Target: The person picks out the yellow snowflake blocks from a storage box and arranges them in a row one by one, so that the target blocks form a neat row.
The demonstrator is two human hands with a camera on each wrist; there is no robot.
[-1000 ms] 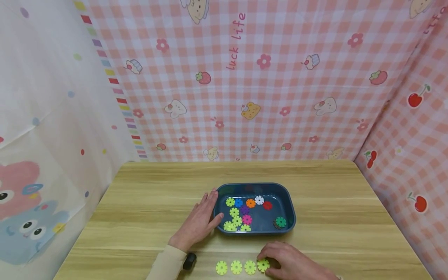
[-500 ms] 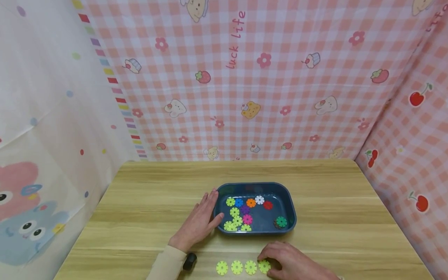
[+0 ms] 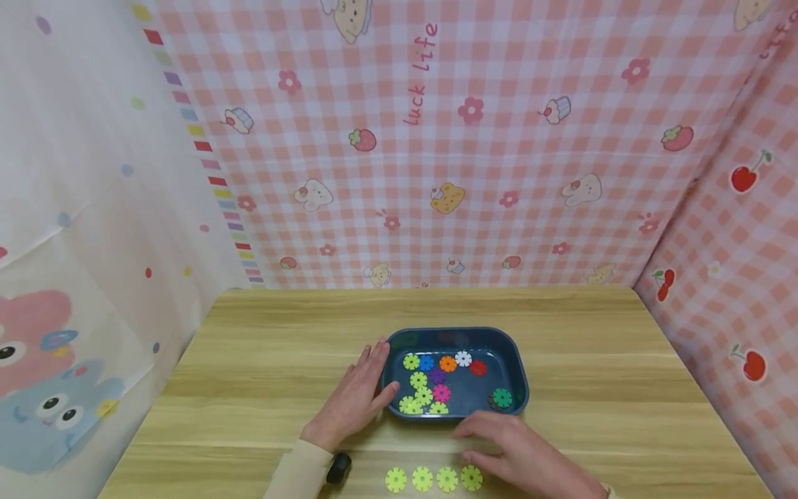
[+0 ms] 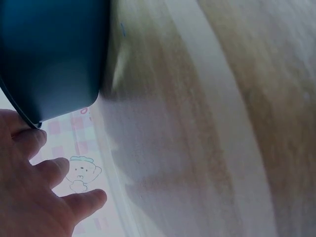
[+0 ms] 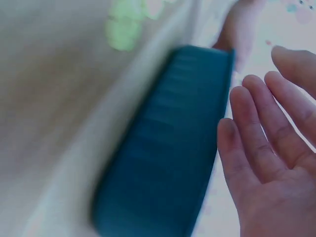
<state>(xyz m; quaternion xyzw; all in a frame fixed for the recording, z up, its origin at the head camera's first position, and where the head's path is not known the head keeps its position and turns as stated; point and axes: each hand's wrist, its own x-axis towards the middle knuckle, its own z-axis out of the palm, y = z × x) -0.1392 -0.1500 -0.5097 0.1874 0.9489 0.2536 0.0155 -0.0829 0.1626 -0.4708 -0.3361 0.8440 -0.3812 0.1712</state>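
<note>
My left hand (image 3: 352, 405) rests with straight fingers against the left side of a dark blue tray (image 3: 458, 418); the left wrist view shows its fingers (image 4: 84, 203) at the tray's rim. Just in front of the tray hovers my right hand (image 3: 514, 450), fingers relaxed and holding nothing, as the right wrist view confirms. Below it on the table lie several yellow-green notched discs in a row, from the leftmost disc (image 3: 395, 479) to the rightmost disc (image 3: 471, 477), nearest my right thumb. Inside the tray are more yellow-green discs (image 3: 418, 380) on the left.
Other discs in the tray include a blue disc (image 3: 426, 363), an orange disc (image 3: 447, 364), a white disc (image 3: 463, 358), a red disc (image 3: 478, 368), a pink disc (image 3: 441, 393) and a green disc (image 3: 502, 398). Patterned cloth (image 3: 474, 152) hangs behind the wooden table (image 3: 280, 346).
My right hand has let go of the rightmost yellow-green disc and lifted away, up toward the tray's front edge. That disc stays in the row. My left hand keeps its place.
</note>
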